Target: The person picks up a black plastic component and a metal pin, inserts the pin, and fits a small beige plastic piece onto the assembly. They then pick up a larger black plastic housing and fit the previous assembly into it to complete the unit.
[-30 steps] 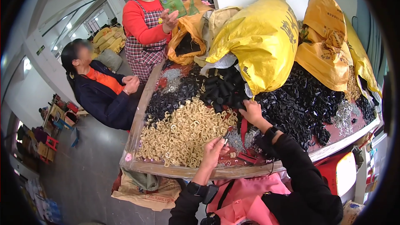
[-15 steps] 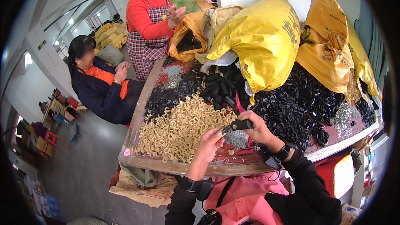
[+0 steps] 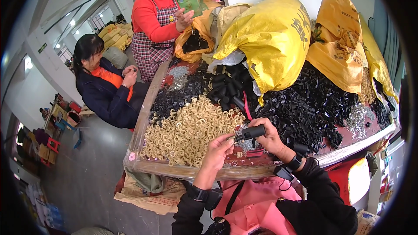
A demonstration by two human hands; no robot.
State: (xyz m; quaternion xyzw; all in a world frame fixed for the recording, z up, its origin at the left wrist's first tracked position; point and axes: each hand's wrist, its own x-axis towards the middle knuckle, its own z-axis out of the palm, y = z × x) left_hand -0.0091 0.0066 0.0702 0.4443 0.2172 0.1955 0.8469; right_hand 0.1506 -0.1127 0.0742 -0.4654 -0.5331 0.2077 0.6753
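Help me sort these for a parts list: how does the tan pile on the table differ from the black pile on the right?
The tan pile is pale beige, made of curved loop-like pieces, lying low and open near the table's front left. The black pile is dark, made of short tubular pieces, heaped higher and partly buried under the yellow sacks. Both are loose small parts spread on the same table.

Bright, even daylight; sharp centre (fisheye-bent, black-vignetted rim).

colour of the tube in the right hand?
Black; the tube sits in the right hand, clearest in the head view.
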